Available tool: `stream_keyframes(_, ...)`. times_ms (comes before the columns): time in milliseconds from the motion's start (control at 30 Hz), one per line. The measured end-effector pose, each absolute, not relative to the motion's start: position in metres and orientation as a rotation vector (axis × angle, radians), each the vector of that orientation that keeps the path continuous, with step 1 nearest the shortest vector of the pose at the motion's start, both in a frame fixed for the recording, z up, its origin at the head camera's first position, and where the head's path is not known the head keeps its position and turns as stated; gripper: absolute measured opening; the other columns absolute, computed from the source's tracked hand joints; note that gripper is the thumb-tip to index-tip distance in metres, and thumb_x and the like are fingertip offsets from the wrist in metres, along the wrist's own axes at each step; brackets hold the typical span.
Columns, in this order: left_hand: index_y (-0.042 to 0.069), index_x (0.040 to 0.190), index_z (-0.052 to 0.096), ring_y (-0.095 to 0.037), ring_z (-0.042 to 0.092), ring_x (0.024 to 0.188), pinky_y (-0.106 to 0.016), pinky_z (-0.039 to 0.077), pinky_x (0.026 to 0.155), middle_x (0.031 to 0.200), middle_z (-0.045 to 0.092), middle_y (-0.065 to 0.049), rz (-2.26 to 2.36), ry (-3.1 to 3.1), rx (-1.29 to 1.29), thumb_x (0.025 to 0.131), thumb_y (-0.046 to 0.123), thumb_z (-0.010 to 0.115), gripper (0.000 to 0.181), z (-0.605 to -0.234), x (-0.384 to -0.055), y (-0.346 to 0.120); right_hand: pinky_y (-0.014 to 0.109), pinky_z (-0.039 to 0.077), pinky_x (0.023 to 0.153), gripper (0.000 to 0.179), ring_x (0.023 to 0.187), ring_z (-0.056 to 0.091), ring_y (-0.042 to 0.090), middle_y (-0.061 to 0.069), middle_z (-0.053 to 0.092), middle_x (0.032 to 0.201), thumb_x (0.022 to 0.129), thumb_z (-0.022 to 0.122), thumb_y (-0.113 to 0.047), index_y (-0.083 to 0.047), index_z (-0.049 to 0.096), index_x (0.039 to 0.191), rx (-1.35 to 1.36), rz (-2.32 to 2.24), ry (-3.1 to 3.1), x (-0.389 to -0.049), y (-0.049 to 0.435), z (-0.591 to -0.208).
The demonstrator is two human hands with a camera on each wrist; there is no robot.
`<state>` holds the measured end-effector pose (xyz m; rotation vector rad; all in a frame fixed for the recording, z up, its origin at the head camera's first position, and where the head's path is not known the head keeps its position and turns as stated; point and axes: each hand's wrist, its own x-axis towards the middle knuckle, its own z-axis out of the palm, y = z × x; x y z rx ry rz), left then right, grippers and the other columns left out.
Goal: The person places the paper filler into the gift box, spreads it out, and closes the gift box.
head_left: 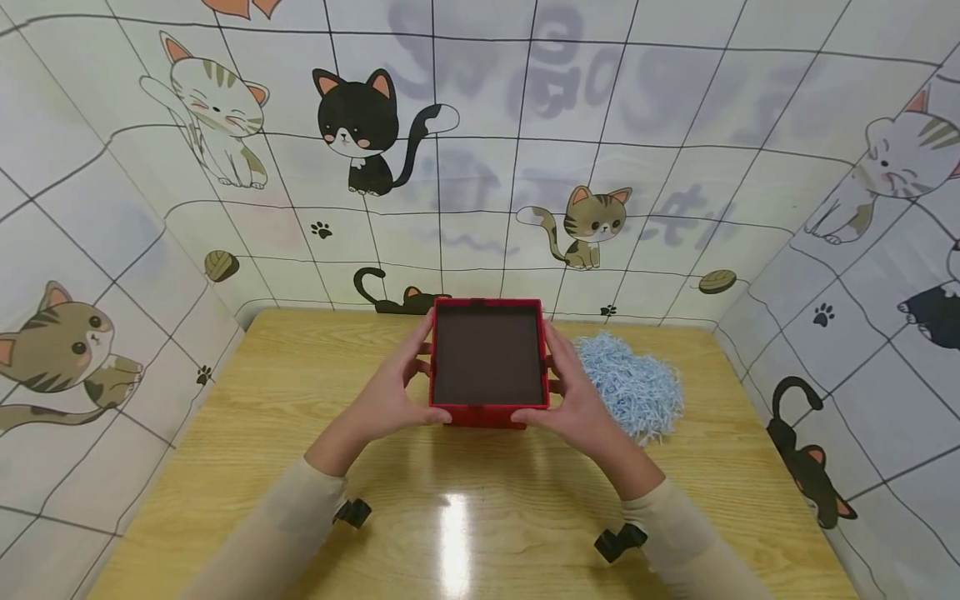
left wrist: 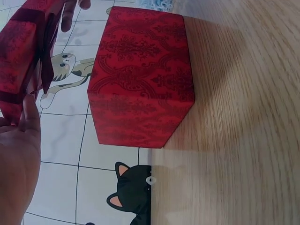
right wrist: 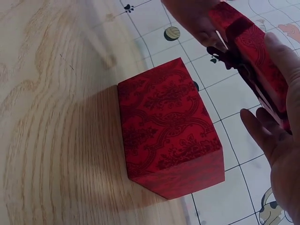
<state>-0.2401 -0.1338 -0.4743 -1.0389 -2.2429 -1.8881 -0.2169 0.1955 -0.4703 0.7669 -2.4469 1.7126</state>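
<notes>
Both hands hold a red patterned box lid (head_left: pixel 491 354) by its opposite sides. Its dark brown inside faces up toward the head view, and a dark ribbon with a bow (left wrist: pixel 45 56) crosses its underside. My left hand (head_left: pixel 390 396) grips the left side, thumb at the near corner. On the other side, my right hand (head_left: pixel 573 396) grips likewise, its thumb along the near edge. Below the lid, and apart from it, a red box (right wrist: pixel 168 122) with a dark damask pattern stands on the table. The lid mostly hides this box in the head view.
A heap of light blue shredded paper (head_left: pixel 633 387) lies on the wooden table (head_left: pixel 300 367), right of the lid. Cat-printed white cloth walls (head_left: pixel 480 175) enclose the table at the back and sides. Dark wrist cameras (head_left: pixel 621 543) sit on both sleeves.
</notes>
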Motion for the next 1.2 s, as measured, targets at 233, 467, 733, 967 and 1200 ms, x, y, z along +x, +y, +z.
stream_keyframes(233, 0.022, 0.18, 0.007, -0.033, 0.053, 0.133, -0.052, 0.054, 0.105, 0.178, 0.029, -0.004, -1.631, -2.463, -0.937, 0.071, 0.005, 0.104, 0.147, -0.467, -0.238, -0.132, 0.051, 0.059, 0.101, 0.124, 0.124, 0.059, 0.026, -0.001, 0.028, 0.177, 0.086, 0.098, -0.018, -0.031, 0.017, 0.179, 0.721, 1.644, -2.468, -0.215, 0.189, -0.471)
stream_keyframes(467, 0.029, 0.18, 0.01, -0.025, 0.032, 0.161, -0.061, 0.04, 0.124, 0.18, 0.027, 0.005, -1.555, -2.508, -0.892, 0.075, 0.012, 0.104, 0.142, -0.468, -0.24, -0.145, 0.056, 0.055, 0.105, 0.123, 0.125, 0.058, 0.023, -0.004, 0.032, 0.176, 0.086, 0.099, -0.028, -0.032, 0.019, 0.179, 0.667, 1.626, -2.506, -0.215, 0.177, -0.473)
stream_keyframes(733, 0.032, 0.179, 0.014, -0.024, 0.034, 0.161, -0.06, 0.036, 0.127, 0.181, 0.026, 0.009, -1.46, -2.505, -0.867, 0.072, 0.014, 0.107, 0.143, -0.47, -0.24, -0.177, 0.059, 0.054, 0.11, 0.124, 0.143, 0.051, 0.027, -0.008, 0.035, 0.173, 0.084, 0.1, -0.036, -0.043, 0.018, 0.177, 0.593, 1.757, -2.55, -0.22, 0.149, -0.474)
stream_keyframes(967, 0.037, 0.178, 0.019, -0.034, 0.038, 0.16, -0.066, 0.034, 0.126, 0.18, 0.029, 0.005, -1.385, -2.56, -0.732, 0.075, 0.019, 0.106, 0.136, -0.475, -0.235, -0.208, 0.062, 0.041, 0.124, 0.126, 0.164, 0.028, 0.024, -0.011, 0.022, 0.181, 0.085, 0.1, -0.031, -0.038, 0.016, 0.178, 0.637, 1.677, -2.574, -0.227, 0.117, -0.475)
stream_keyframes(1200, 0.044, 0.175, 0.026, -0.046, 0.035, 0.159, -0.079, 0.031, 0.121, 0.178, 0.033, 0.002, -1.417, -2.611, -0.601, 0.079, 0.024, 0.103, 0.125, -0.48, -0.227, -0.24, 0.057, 0.035, 0.129, 0.125, 0.168, 0.019, 0.016, -0.017, 0.015, 0.182, 0.088, 0.097, -0.041, -0.04, 0.011, 0.178, 0.722, 1.614, -2.626, -0.23, 0.095, -0.474)
